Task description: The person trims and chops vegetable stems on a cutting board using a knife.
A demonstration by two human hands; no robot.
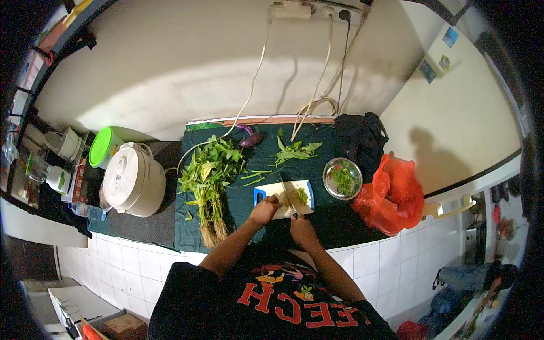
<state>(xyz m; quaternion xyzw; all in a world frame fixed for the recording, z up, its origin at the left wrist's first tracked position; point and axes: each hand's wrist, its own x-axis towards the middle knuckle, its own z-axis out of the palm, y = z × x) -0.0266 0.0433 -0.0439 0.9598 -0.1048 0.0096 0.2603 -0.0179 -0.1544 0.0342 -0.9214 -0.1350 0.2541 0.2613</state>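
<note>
You wear a black short-sleeved T-shirt (238, 327); its front carries large red block letters (314, 315) beside multicoloured cartoon figures (271, 278).

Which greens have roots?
The big bundle left of the cutting board: roots show at its near end. The loose leaves behind the board, chopped pieces on it and greens in the bowl show none.

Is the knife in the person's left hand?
No, the right hand holds the knife by its handle, while the left hand is to the left of the blade.
</note>
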